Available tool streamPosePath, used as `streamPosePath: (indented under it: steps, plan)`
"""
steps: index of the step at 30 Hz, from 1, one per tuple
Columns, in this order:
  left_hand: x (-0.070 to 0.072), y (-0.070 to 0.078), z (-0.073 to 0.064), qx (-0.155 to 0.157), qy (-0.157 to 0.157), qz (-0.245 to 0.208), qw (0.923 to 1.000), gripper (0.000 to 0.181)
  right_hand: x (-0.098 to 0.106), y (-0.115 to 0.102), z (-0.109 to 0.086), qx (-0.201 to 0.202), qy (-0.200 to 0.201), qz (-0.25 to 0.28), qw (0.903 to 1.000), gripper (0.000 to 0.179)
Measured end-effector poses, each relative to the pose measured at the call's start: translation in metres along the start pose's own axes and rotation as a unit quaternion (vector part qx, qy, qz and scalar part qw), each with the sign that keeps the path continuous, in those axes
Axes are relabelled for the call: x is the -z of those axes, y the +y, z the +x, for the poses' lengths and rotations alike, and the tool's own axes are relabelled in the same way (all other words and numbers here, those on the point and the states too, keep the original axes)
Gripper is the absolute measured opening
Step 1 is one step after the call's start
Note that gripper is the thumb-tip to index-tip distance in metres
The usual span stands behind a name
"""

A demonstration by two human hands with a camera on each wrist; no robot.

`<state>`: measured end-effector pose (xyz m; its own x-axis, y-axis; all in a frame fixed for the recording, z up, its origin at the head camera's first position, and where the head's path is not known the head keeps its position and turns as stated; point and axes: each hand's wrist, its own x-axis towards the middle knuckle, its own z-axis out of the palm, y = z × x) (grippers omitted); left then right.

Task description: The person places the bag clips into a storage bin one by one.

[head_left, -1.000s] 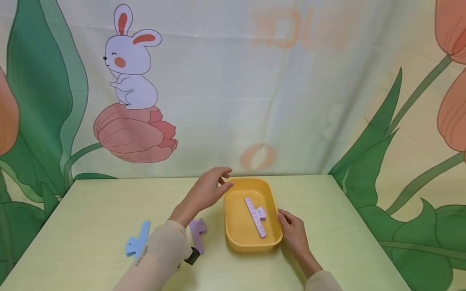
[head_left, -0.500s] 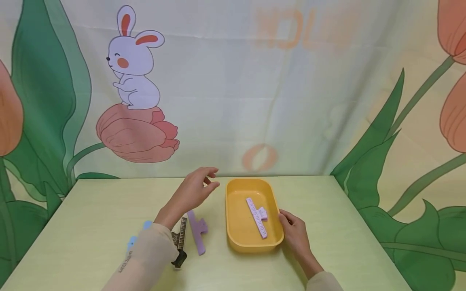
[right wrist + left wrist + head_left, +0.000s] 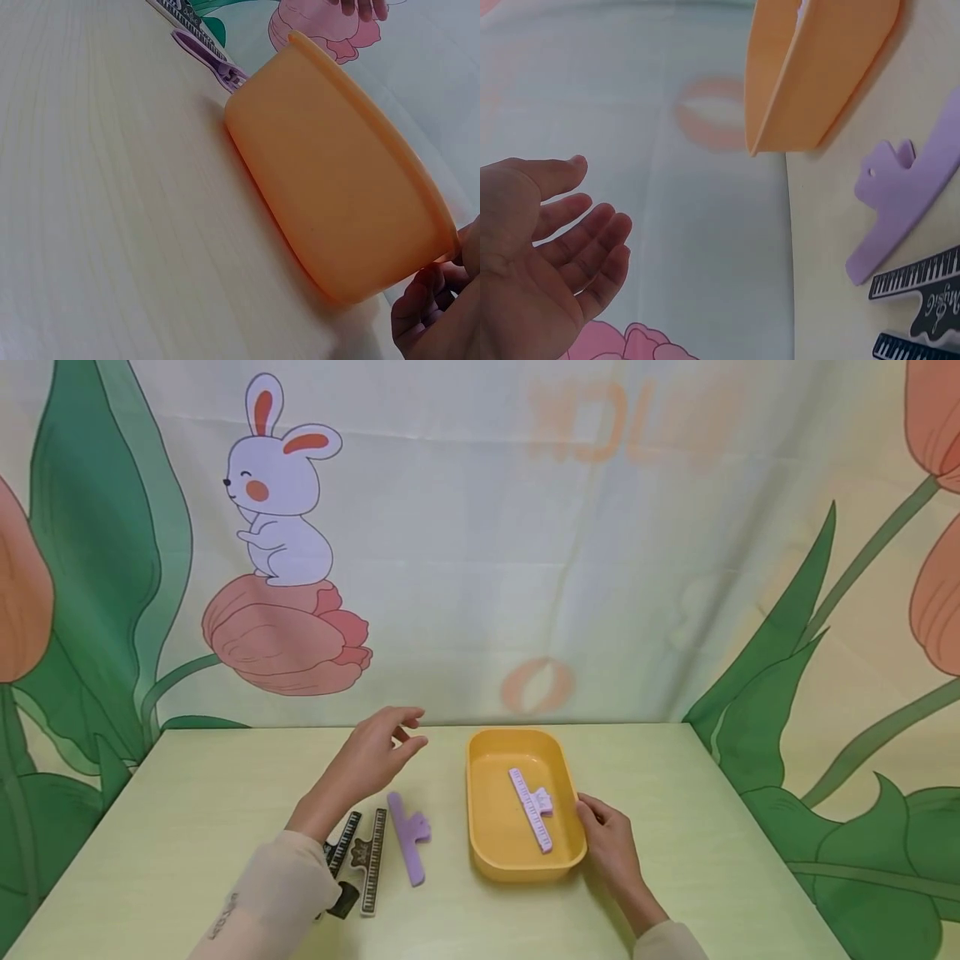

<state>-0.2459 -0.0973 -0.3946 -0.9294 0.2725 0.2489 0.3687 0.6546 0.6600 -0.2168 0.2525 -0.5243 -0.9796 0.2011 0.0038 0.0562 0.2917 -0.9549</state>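
In the head view, my left hand (image 3: 369,756) hovers above the table left of the yellow plastic tray (image 3: 489,835), apart from it, fingers loosely bent. The left wrist view shows this hand's palm (image 3: 532,277) with nothing in it. My right hand (image 3: 611,842) holds the tray's right rim, its thumb at the edge and its other fingers curled beneath. Inside the tray lies a pale lilac clip (image 3: 530,810) with a piano-key pattern. Left of the tray are a plain purple clip (image 3: 409,843) and a dark piano-key clip (image 3: 373,864).
Another black piano-key clip (image 3: 347,842) lies partly behind my left forearm. A black device (image 3: 344,900) shows at the left sleeve. The pale table (image 3: 720,860) ends at a printed curtain (image 3: 450,568) with a rabbit and tulips.
My left hand has moved leftward from the tray's rim, its forearm uncovering the dark clips and now covering the blue clip. My right hand stays on the tray.
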Motion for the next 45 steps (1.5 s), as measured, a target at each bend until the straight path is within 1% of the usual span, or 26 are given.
streamPosePath:
  steps: [8, 15, 23, 32, 38, 45]
  plan:
    - [0.011, -0.011, -0.012, -0.002, 0.01, 0.004, 0.9999, 0.045, 0.002, 0.002, 0.0, 0.009, -0.005, 0.005, 0.9999, 0.039]
    - [0.026, -0.016, -0.023, -0.004, 0.019, 0.013, 0.9997, 0.045, 0.001, 0.002, 0.0, 0.007, -0.003, 0.005, 1.0, 0.039]
    - [0.043, -0.028, -0.034, 0.006, 0.04, 0.02, 0.999, 0.044, 0.001, 0.001, -0.001, 0.008, -0.004, 0.001, 1.0, 0.04]
    - [0.057, -0.037, -0.048, 0.019, 0.048, 0.028, 0.9983, 0.044, 0.0, 0.0, 0.0, 0.001, -0.001, -0.005, 1.0, 0.04]
    - [0.067, -0.051, -0.06, 0.026, 0.061, 0.037, 0.9971, 0.044, -0.001, 0.001, 0.002, 0.0, -0.001, -0.005, 1.0, 0.04]
    - [0.075, -0.07, -0.077, 0.048, 0.066, 0.036, 0.996, 0.046, -0.001, 0.0, -0.001, 0.002, -0.001, -0.002, 1.0, 0.04]
